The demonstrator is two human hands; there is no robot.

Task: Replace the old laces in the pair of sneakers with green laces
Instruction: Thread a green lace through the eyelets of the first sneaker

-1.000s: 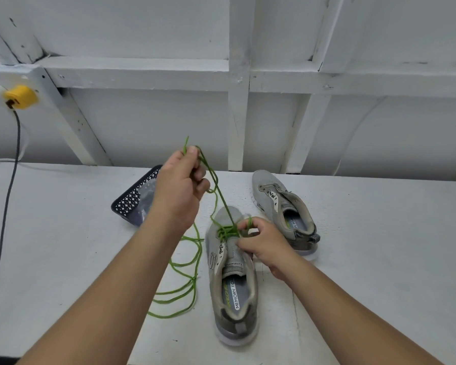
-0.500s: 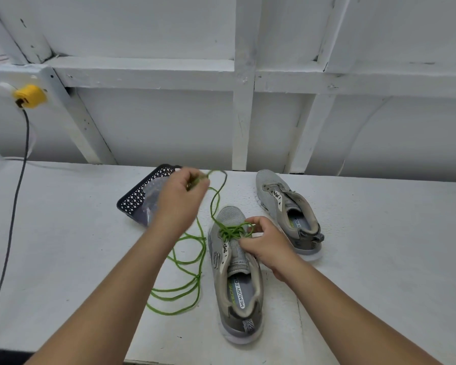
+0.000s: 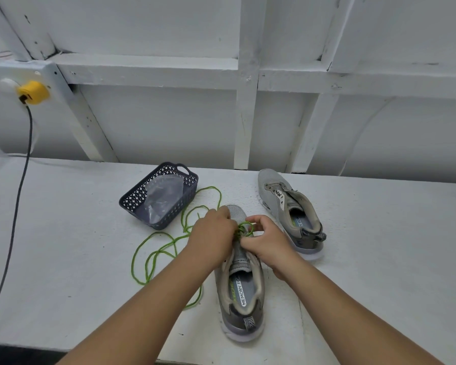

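a: where is the near sneaker (image 3: 240,288) sitting right now?

b: it's lying on the white bench (image 3: 63,246), toe pointing away from the person, heel toward the camera. everything else i'm placing from that shoe.

a: and the hands?

b: both are working at its front eyelets. the left hand (image 3: 212,237) is curling over the shoe's left side, fingers bent down onto the lacing area, and the green lace (image 3: 153,255) is running out from under it, so it is gripping the lace there, though the exact fingertip hold is hidden. the right hand (image 3: 265,239) is pinching a small green loop just right of the tongue, thumb and forefinger closed on it.

a: where is the rest of the lace going?

b: it's trailing off to the left of the shoe in several loose loops on the bench, with 1 loop reaching up past the toe.

a: the other shoe?

b: the second sneaker (image 3: 290,209) is lying behind and to the right of the near 1, apart from it, toe angling away, with no lace showing in it.

a: anything else near?

b: a dark perforated basket (image 3: 132,204) is sitting behind and to the left of the near shoe, holding a clear plastic bag (image 3: 163,198). much farther left, a yellow plug (image 3: 33,92) is sitting on the white wall frame with a dark cable (image 3: 16,212) hanging down.
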